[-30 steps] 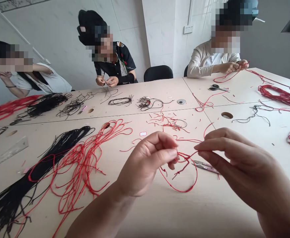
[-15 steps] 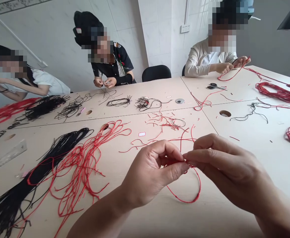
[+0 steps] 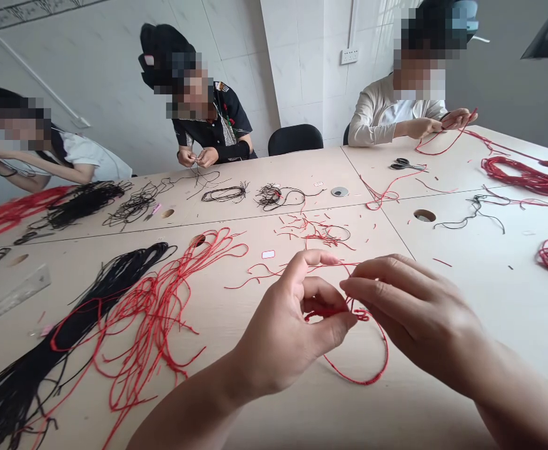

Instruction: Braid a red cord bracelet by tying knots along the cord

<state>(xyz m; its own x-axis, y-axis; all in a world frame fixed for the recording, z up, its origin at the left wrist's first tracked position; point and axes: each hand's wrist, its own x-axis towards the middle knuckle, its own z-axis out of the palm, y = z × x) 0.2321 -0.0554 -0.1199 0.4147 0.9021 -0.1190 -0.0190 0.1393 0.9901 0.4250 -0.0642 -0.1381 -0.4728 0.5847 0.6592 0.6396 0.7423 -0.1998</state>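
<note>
The left hand (image 3: 293, 328) grips a red cord loop (image 3: 372, 375) clamped between thumb and fingers above the counter (image 3: 396, 419), the loop's arc hanging nearer the right hand (image 3: 410, 306), whose grip I cannot tell

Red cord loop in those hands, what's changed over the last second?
The right hand has moved left, closer to the left hand, and the left thumb and forefinger have spread further apart. The red cord loop has swung to the right. Both hands still hold the cord. The black cord bundle and the tangled red cords on the table stayed as they were.
</note>
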